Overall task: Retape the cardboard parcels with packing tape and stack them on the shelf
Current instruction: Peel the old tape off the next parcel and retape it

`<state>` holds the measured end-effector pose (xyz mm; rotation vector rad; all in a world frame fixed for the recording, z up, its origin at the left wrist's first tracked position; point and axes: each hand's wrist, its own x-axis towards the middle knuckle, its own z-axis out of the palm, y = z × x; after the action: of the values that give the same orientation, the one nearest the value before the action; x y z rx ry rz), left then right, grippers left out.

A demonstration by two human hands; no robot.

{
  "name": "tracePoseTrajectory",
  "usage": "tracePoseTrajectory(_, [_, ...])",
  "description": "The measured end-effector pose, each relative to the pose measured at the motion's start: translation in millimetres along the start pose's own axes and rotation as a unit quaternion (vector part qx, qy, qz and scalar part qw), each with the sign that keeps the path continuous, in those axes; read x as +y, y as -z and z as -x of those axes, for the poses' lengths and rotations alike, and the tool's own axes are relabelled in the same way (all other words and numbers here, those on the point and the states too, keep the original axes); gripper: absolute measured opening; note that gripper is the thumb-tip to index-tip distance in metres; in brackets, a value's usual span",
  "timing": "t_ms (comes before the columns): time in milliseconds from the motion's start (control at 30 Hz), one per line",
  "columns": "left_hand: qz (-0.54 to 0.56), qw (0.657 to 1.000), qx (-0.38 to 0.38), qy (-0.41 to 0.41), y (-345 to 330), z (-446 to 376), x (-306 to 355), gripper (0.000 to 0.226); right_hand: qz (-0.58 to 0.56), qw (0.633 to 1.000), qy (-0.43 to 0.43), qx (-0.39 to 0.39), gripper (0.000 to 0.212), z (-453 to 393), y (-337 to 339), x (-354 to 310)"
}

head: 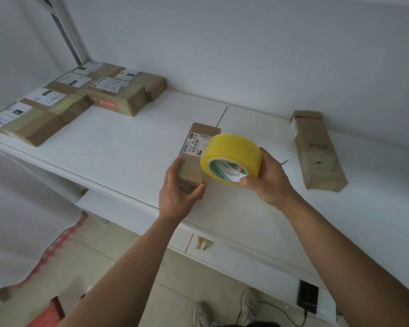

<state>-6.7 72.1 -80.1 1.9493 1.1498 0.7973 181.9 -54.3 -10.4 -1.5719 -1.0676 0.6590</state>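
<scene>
While our left hand point(175, 193) grips the near end of the small parcel point(195, 159) lying on the white shelf point(118, 147), our right hand point(267, 179) holds the yellow tape roll point(230, 158) just right of that parcel, thumb at its core. We judge the taping of this parcel is about to begin; next we need to find the tape's free end and press it onto the cardboard. Well right of the parcel lies a long parcel point(318, 149); far to its left, against the pale wall point(246, 43), sits a cluster of taped parcels point(80, 97).
</scene>
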Motion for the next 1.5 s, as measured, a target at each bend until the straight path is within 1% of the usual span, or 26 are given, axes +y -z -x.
tracePoseTrajectory(100, [-0.008, 1.0, -0.003, -0.004, 0, 1, -2, 0.092, 0.009, 1.0, -0.012, -0.012, 0.044, 5, 4, 2])
tracePoseTrajectory(267, [-0.001, 1.0, -0.003, -0.006, 2, 0, -1, 0.092, 0.006, 0.999, -0.031, -0.006, 0.048, 7, 3, 7])
tracePoseTrajectory(667, [0.01, 1.0, -0.006, -0.014, 2, 0, -2, 0.091, -0.004, 0.997, -0.07, -0.017, 0.043, 10, 6, 23])
tracePoseTrajectory(800, [0.009, 1.0, -0.005, -0.007, 2, -1, -4, 0.091, -0.016, 0.997, -0.076, -0.026, 0.047, 11, 6, 27])
tracePoseTrajectory(933, [0.007, 1.0, -0.012, -0.018, 3, -1, -4, 0.094, -0.03, 0.996, -0.082, -0.03, 0.049, 13, 6, 33])
tracePoseTrajectory(1000, [-0.037, 0.997, 0.004, -0.075, 5, -3, -5, 0.096, -0.029, 0.995, -0.086, -0.031, 0.05, 14, 4, 39])
tracePoseTrajectory(1067, [-0.121, 0.981, 0.015, -0.151, 9, -8, -7, 0.097, -0.037, 0.994, -0.095, -0.031, 0.051, 17, 1, 43])
tracePoseTrajectory(1133, [-0.189, 0.963, 0.001, -0.19, 11, -13, -8, 0.094, -0.043, 0.993, -0.104, -0.03, 0.052, 19, -2, 46])
tracePoseTrajectory(1267, [-0.269, 0.922, -0.043, -0.277, 14, -17, -10, 0.064, -0.043, 0.993, -0.109, -0.026, 0.052, 18, -9, 52])
tracePoseTrajectory(1367, [-0.278, 0.916, -0.08, -0.279, 21, -23, -11, 0.061, -0.05, 0.992, -0.111, -0.028, 0.054, 14, -14, 56])
tracePoseTrajectory(1433, [-0.285, 0.916, -0.102, -0.264, 23, -26, -8, 0.065, -0.06, 0.991, -0.117, -0.03, 0.057, 12, -15, 59])
tracePoseTrajectory(1500, [-0.293, 0.919, -0.114, -0.237, 23, -28, -4, 0.075, -0.062, 0.99, -0.124, -0.036, 0.057, 13, -15, 62])
